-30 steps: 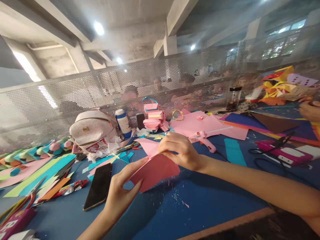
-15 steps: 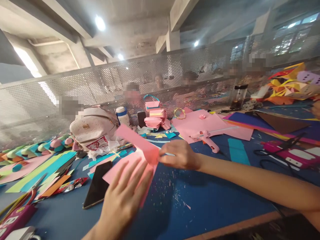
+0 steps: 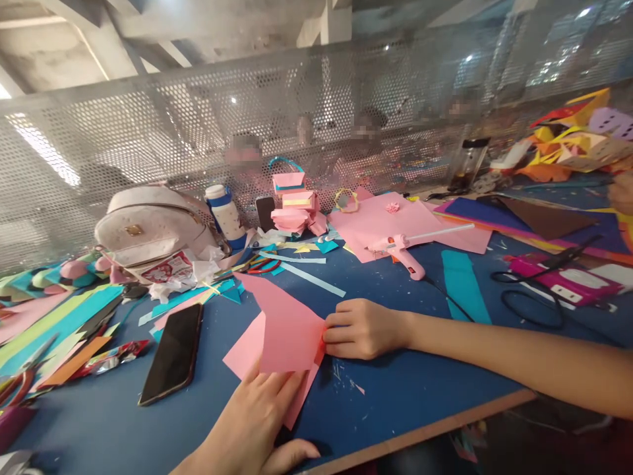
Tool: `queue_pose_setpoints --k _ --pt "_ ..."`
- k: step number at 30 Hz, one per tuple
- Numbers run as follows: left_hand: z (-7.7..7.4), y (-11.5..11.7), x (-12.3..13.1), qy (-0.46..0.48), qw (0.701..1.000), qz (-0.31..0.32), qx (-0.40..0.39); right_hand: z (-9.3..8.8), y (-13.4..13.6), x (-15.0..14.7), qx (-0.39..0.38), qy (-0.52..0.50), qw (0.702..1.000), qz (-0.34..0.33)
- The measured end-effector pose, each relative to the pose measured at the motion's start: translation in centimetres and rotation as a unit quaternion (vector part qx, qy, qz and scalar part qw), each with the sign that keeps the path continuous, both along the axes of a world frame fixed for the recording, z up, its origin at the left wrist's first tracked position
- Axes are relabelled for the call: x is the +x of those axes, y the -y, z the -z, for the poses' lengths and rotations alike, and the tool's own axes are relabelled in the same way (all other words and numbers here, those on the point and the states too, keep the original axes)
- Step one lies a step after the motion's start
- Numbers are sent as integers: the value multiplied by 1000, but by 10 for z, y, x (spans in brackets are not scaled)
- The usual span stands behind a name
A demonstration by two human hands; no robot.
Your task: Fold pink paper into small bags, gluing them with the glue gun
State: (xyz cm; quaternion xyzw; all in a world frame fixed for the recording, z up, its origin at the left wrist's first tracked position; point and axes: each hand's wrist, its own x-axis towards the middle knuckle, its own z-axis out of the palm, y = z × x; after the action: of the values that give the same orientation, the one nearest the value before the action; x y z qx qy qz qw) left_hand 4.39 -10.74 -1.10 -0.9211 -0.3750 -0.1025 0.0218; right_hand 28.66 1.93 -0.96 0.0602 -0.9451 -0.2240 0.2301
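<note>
A folded piece of pink paper (image 3: 291,323) lies on the blue table in front of me, one flap raised over the rest. My left hand (image 3: 260,409) rests on its lower layer, fingers stretched out and thumb spread to the side; the flap hides the fingertips. At the paper's right edge, my right hand (image 3: 366,328) is closed, its fingers pinching the fold. A pale blue paper strip (image 3: 314,277) lies just behind the paper. To the left is a black phone (image 3: 172,353).
Behind my right hand lies a pink glue gun (image 3: 403,254) with its cord trailing right. A magenta power strip (image 3: 566,280) is at the right. A backpack (image 3: 148,227), a bottle (image 3: 225,214) and stacked pink paper boxes (image 3: 295,208) stand along the perforated screen (image 3: 188,125).
The pink flap has swung down over my left fingers. My right hand has come lower at the paper's edge, and the pale object seen in it before no longer shows. The view has shifted.
</note>
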Motion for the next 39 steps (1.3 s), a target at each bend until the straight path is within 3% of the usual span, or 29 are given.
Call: queue_pose_setpoints --k 8,19,33,36,39 --pt "-4 -13 -1 4 999 29 -19 4 -1 4 -32 2 999 -10" --pt "5 -18 -7 77 994 40 -68 12 4 -2 -88 -12 995 51" --pt "4 -22 -6 53 997 29 -47 16 7 -2 -126 -44 990 42" --pt "3 -22 -8 56 996 38 -57 15 5 0 -205 -48 976 45" --pt "4 -20 -10 59 996 39 -56 13 3 0 -399 -99 906 100"
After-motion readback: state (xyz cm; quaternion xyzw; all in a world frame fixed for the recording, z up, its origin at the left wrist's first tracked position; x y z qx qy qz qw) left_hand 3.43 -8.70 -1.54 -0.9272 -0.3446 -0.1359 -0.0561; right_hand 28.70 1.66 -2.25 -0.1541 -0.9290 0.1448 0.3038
